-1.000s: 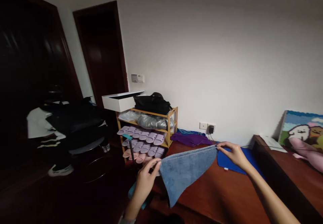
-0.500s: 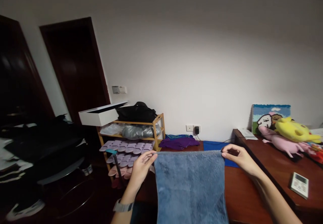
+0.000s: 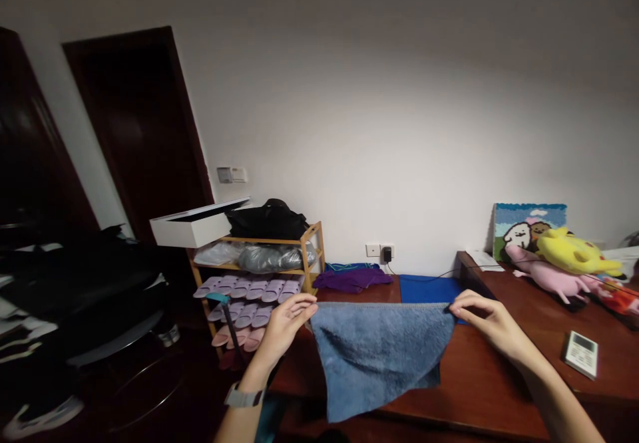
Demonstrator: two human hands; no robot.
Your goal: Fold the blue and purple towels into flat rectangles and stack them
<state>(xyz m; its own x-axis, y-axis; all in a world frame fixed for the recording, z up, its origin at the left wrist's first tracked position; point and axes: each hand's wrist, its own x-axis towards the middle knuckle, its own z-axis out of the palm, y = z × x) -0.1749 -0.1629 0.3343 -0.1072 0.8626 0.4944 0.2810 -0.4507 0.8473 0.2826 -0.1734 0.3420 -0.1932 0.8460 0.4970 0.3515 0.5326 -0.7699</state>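
A blue-grey towel (image 3: 379, 350) hangs between my two hands in front of the brown table (image 3: 479, 370). My left hand (image 3: 292, 320) pinches its upper left corner, and my right hand (image 3: 479, 313) pinches the upper right corner. The top hem is stretched nearly straight. Below, the cloth billows and its lower edge slants, with the left side hanging lower. Behind it on the table lie a purple cloth (image 3: 352, 280) and a blue mat (image 3: 426, 289). A grey band circles my left wrist.
On the left stands a wooden rack (image 3: 305, 263) of slippers, with a black bag (image 3: 269, 220) and a white box (image 3: 192, 230) on top. To the right, plush toys (image 3: 574, 250) and a white handheld device (image 3: 582, 354) rest on a raised surface. A stool (image 3: 117, 340) is at far left.
The towel's lower part has swung up and folded, so its bottom edge now shows. Both hands have shifted slightly right in view, still gripping the corners.
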